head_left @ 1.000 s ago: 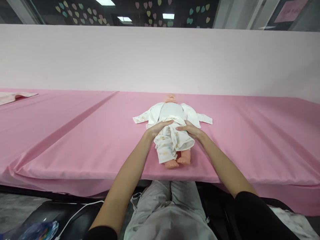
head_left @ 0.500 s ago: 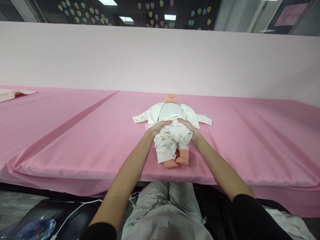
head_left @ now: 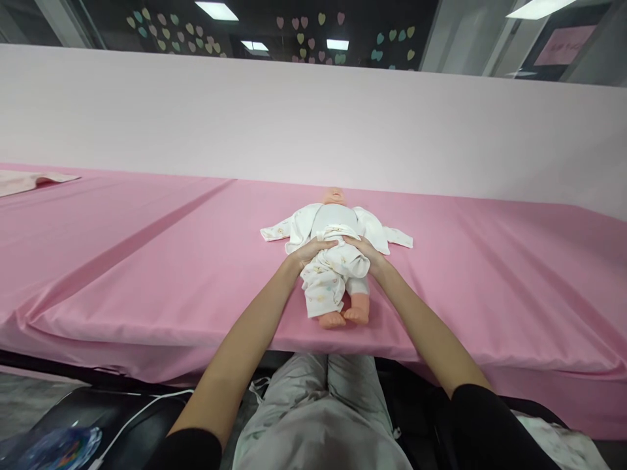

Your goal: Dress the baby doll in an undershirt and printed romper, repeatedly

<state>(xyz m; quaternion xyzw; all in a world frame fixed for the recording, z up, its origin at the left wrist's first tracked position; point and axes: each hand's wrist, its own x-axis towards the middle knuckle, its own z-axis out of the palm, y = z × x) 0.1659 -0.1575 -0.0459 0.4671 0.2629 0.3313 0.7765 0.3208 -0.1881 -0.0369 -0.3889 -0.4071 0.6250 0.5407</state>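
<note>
A baby doll (head_left: 334, 198) lies on its back on the pink sheet, feet toward me. Its open white jacket (head_left: 306, 225) has sleeves spread out to both sides. White patterned baby pants (head_left: 326, 290) lie over its hips; one pant leg covers the leg on the left, while the other is bunched high, leaving the right-hand lower leg partly bare. My left hand (head_left: 313, 251) grips the pants at the left hip, thumb on the front. At the opposite hip, my right hand (head_left: 367, 253) is closed on them too, thumb across the waist. Other fingers are mostly hidden by cloth.
The pink sheet (head_left: 161, 261) drapes over the table's front edge. A folded pale cloth (head_left: 32, 181) lies at the far left. Behind stands a low white wall (head_left: 294, 117). Below are a black chair (head_left: 132, 418) with a white cable and a shiny plastic bag (head_left: 59, 447).
My right hand has shifted slightly left, toward the middle of the waist, carrying the bunched pant leg inward. My left hand has barely moved. The view has tilted a little.
</note>
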